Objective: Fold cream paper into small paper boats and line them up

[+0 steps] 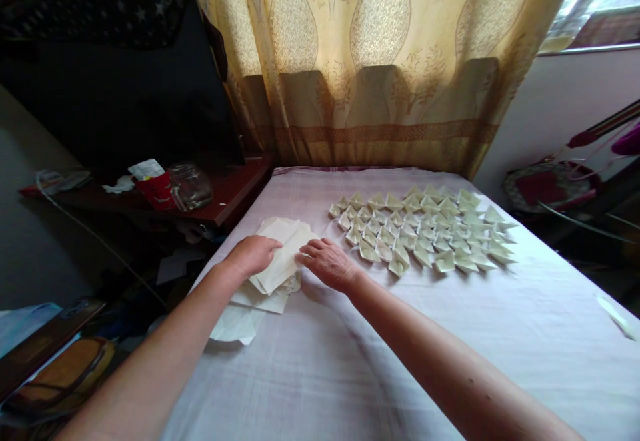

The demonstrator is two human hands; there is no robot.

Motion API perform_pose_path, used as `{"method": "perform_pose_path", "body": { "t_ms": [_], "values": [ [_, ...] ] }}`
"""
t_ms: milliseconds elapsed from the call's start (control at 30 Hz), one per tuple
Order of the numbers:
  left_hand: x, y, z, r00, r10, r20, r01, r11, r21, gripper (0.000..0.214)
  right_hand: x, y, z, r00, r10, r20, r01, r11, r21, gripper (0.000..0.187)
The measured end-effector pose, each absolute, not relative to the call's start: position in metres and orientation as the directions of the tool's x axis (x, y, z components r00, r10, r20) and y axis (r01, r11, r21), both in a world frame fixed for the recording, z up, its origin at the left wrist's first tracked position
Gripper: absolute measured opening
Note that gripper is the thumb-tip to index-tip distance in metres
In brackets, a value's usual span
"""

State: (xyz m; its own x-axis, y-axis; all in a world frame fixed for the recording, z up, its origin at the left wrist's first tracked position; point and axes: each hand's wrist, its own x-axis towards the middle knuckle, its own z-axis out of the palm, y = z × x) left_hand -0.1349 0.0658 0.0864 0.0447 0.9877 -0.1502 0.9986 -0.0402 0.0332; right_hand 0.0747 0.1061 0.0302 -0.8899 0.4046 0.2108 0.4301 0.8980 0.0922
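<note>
Just left of the middle of the bed, a loose pile of cream paper sheets (270,302) lies with its edges uneven. My left hand (253,256) is closed on the left edge of the top sheet (285,261), its thumb lying over the paper. At the opposite edge, my right hand (329,264) touches the same sheet with its fingertips, fingers slightly apart. Right of my hands stand several rows of folded paper pieces (407,228) with pointed tips, like small boats, set close together.
A pale purple sheet (400,341) covers the bed. At left, a dark red desk (233,191) holds a glass jar (191,188), a red container (156,191) and a large black screen (125,101). A yellow patterned curtain (380,28) hangs behind. A pale strip (616,318) lies near the right edge.
</note>
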Motion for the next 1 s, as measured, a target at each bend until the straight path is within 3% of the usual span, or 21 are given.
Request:
{"method": "perform_pose_path", "body": {
  "t_ms": [100,333,600,733,800,867,933,1000],
  "values": [
    [-0.136,0.064,0.087,0.053,0.986,-0.158,0.998,-0.049,0.027,0.044,0.068,0.109,0.033,-0.893,0.414,0.177,0.433,0.897,0.087,0.015],
    [-0.134,0.067,0.089,0.046,0.983,-0.178,0.999,-0.044,0.015,0.045,0.081,0.106,0.044,-0.886,0.427,0.184,0.446,0.892,0.077,0.018],
    [-0.12,0.061,0.078,0.094,0.982,-0.166,0.996,-0.093,0.019,0.041,0.139,0.055,0.044,-0.789,0.475,0.39,0.559,0.819,0.132,0.021],
    [-0.098,0.039,0.072,0.122,0.989,-0.088,0.992,-0.121,0.026,0.036,0.168,0.024,0.024,-0.715,0.527,0.46,0.644,0.752,0.14,0.019],
    [-0.081,0.023,0.065,0.199,0.979,0.047,0.975,-0.203,0.093,0.036,0.176,0.012,0.015,-0.681,0.542,0.492,0.674,0.728,0.13,0.014],
    [-0.062,0.006,0.053,0.391,0.904,0.171,0.891,-0.418,0.174,0.043,0.179,0.001,0.01,-0.664,0.55,0.506,0.684,0.721,0.114,0.012],
    [-0.046,-0.009,0.039,0.537,0.814,0.223,0.795,-0.576,0.189,0.05,0.179,-0.007,0.007,-0.664,0.557,0.499,0.681,0.727,0.094,0.01],
    [-0.034,-0.019,0.027,0.564,0.8,0.204,0.778,-0.597,0.194,0.044,0.178,-0.014,0.007,-0.67,0.566,0.48,0.674,0.736,0.072,0.009]
  ]
}}
